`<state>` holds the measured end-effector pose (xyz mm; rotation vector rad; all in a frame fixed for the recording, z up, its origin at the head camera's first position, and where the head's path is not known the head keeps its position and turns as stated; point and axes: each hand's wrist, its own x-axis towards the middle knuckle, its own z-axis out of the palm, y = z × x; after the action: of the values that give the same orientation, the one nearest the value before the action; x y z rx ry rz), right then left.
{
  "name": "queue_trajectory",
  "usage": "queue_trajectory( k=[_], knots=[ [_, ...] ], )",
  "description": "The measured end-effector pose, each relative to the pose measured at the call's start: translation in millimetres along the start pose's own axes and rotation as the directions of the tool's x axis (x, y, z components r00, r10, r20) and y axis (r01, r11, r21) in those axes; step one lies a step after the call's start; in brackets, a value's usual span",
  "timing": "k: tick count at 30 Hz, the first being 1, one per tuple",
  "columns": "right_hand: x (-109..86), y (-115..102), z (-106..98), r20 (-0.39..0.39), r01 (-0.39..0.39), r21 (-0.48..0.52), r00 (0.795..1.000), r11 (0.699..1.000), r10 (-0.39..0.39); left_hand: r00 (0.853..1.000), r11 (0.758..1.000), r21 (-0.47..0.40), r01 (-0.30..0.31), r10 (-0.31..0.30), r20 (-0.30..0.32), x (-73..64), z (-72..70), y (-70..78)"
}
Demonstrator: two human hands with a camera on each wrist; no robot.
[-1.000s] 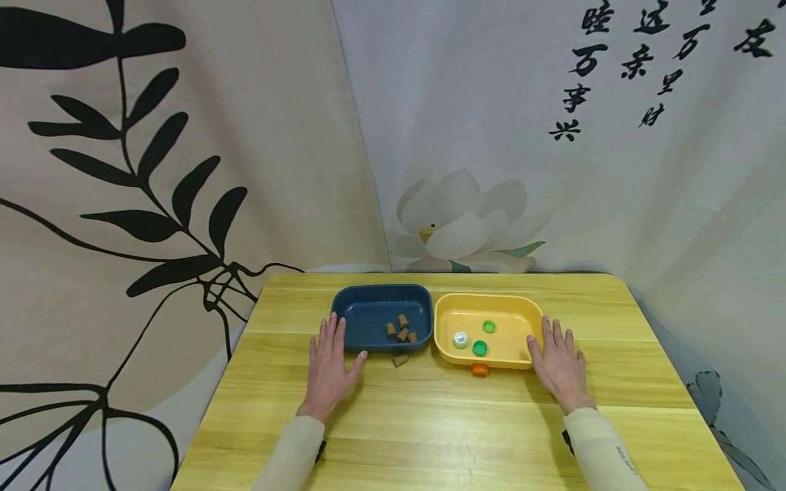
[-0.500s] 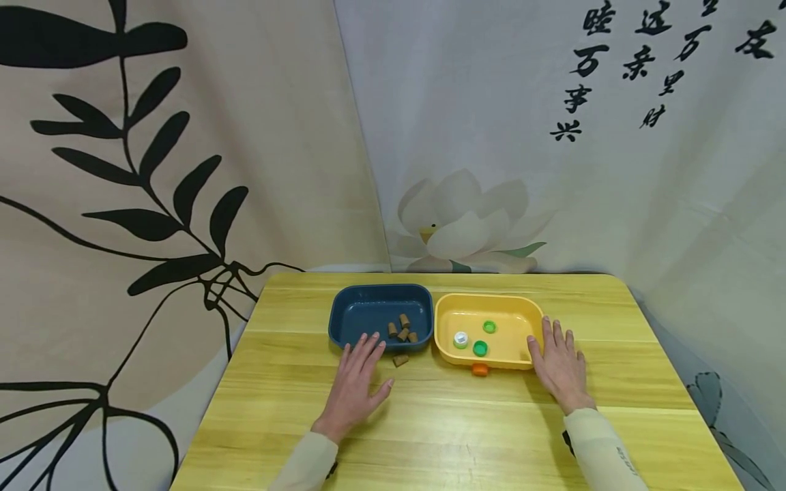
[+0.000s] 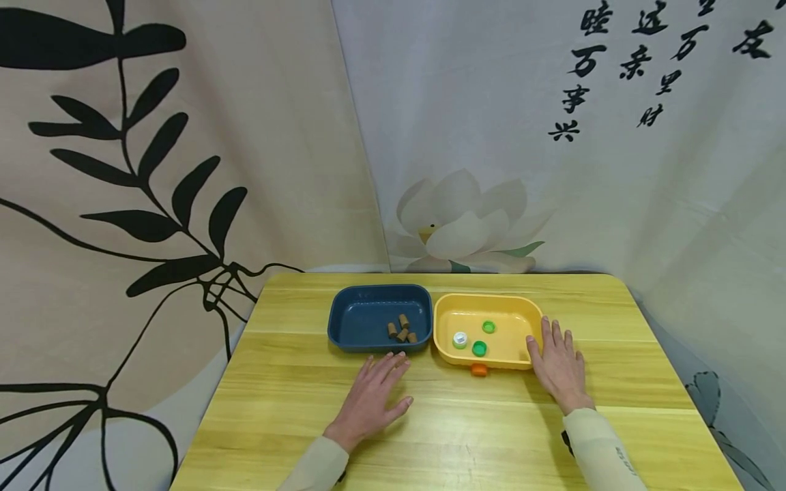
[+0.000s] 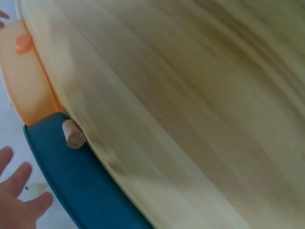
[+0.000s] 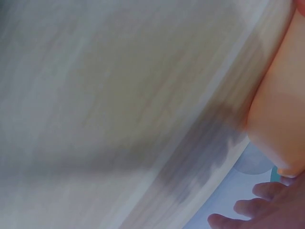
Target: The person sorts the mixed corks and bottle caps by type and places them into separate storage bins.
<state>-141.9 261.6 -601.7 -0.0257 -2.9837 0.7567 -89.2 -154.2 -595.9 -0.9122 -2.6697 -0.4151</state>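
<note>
My left hand (image 3: pixel 371 399) hovers with fingers spread just in front of the dark blue tray (image 3: pixel 359 317), holding nothing. A cork (image 4: pixel 74 134) lies against that tray's near wall in the left wrist view; in the head view my left fingers hide it. Several more corks (image 3: pixel 402 335) are inside the blue tray, towards its right end. My right hand (image 3: pixel 560 372) is at the right end of the yellow tray (image 3: pixel 516 334), thumb and fingertips right at its rim. Inside are a light green cap (image 3: pixel 488 326), a darker green cap (image 3: pixel 479 348) and a white-and-green cap (image 3: pixel 460 339).
An orange cap (image 3: pixel 479 369) sits on the wooden table (image 3: pixel 467 436) against the yellow tray's front wall. Both trays stand side by side near the table's far edge. A printed curtain (image 3: pixel 295 136) hangs behind.
My left hand has left the blue tray's left end and moved right and nearer, to in front of the tray, now covering the loose cork. The right hand has stayed still.
</note>
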Motion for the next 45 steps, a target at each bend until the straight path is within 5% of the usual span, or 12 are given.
queue_trajectory(
  k=[4, 8, 14, 21, 29, 39, 42, 45],
  knots=[
    [-0.4, -0.8, -0.2, 0.006, -0.006, 0.002, 1.000, 1.000, 0.006, 0.991, 0.998, -0.021, 0.058, -0.055, 0.125, 2.5, 3.0, 3.8],
    [0.1, -1.0, -0.1, 0.017, -0.009, 0.008, 1.000, 1.000, 0.009, 0.964, 0.990, -0.026, 0.137, -0.127, 0.235, 5.7, 5.8, 7.1],
    [-0.9, -0.3, 1.8, 0.021, -0.012, 0.012, 1.000, 1.000, 0.011, 0.930, 0.980, -0.011, 0.196, -0.183, 0.319, 11.3, 11.0, 6.3],
    [-1.3, -0.8, 1.7, 0.042, -0.012, 0.023, 0.999, 1.000, 0.011, 0.928, 0.977, 0.000, 0.214, -0.203, 0.311, 14.2, 17.5, -0.6],
    [-0.9, -2.4, 0.2, 0.036, -0.010, 0.030, 0.999, 1.000, 0.009, 0.959, 0.988, -0.012, 0.157, -0.149, 0.241, 11.8, 21.0, -3.0],
    [0.5, -2.5, -1.9, 0.032, -0.014, 0.032, 0.999, 0.999, 0.013, 0.980, 0.994, -0.068, 0.086, -0.072, 0.186, 3.7, 13.1, -4.0],
    [1.0, -2.4, -2.2, 0.036, -0.016, 0.035, 0.999, 0.999, 0.015, 0.980, 0.989, -0.088, 0.122, -0.106, 0.169, 4.0, 12.4, -4.0],
    [1.2, -2.3, -2.1, 0.041, -0.021, 0.035, 0.999, 0.999, 0.019, 0.961, 0.976, -0.085, 0.199, -0.177, 0.214, 6.2, 13.1, -2.6]
  ],
)
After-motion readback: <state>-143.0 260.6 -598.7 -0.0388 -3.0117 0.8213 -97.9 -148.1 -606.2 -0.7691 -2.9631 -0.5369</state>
